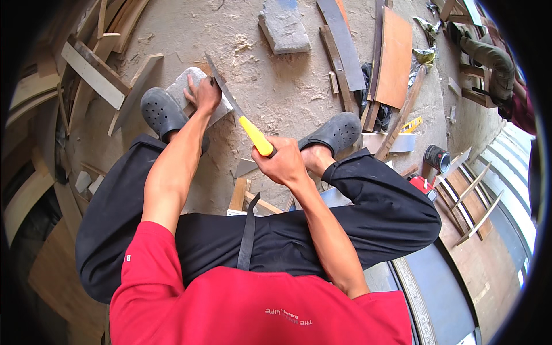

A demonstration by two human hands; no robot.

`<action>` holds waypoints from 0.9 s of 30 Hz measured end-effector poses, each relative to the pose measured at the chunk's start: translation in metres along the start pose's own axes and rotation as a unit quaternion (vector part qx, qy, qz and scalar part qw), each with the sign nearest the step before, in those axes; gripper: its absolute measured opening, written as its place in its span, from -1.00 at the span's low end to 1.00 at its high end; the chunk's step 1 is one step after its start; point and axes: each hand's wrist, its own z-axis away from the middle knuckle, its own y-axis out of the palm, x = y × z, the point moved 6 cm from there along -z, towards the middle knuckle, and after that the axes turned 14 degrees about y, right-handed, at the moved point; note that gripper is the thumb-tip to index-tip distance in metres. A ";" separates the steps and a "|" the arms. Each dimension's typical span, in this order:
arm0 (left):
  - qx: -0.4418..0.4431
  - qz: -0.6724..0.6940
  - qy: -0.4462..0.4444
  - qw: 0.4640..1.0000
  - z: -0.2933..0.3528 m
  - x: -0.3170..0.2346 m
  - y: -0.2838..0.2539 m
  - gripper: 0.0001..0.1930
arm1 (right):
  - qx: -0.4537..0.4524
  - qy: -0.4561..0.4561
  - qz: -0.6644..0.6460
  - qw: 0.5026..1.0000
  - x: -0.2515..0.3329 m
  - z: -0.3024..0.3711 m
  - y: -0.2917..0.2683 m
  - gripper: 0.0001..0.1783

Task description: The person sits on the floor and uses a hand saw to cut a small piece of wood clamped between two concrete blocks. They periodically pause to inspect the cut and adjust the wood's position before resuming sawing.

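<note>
My right hand [282,161] is wrapped round the yellow handle of a handsaw [256,136]. Its narrow blade points away and to the left, passing close beside my left hand [204,95]. That hand is closed over a small piece of wood [189,109], mostly hidden under the fingers, on a grey concrete block [221,112]. The block lies on the ground against my left clog [161,109]. Whether the blade touches the wood cannot be made out.
Another concrete block [283,27] lies ahead. Curved boards [345,49] and an orange-brown panel [394,57] lie to the right, near a yellow level [411,125] and a can [437,158]. Wood pieces [95,75] crowd the left. Another person's leg [489,63] shows at far right.
</note>
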 end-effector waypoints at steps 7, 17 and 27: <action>-0.019 0.015 0.008 1.000 -0.005 0.003 0.002 -0.52 | 0.003 0.021 -0.006 1.000 -0.006 0.012 -0.009 -0.82; -0.026 0.004 0.013 1.000 -0.002 0.001 0.001 -0.52 | -0.011 -0.013 0.016 1.000 -0.011 0.002 0.009 -0.81; -0.034 0.011 0.013 0.999 -0.007 0.002 0.001 -0.44 | 0.002 0.005 -0.010 1.000 -0.017 -0.003 -0.007 -0.79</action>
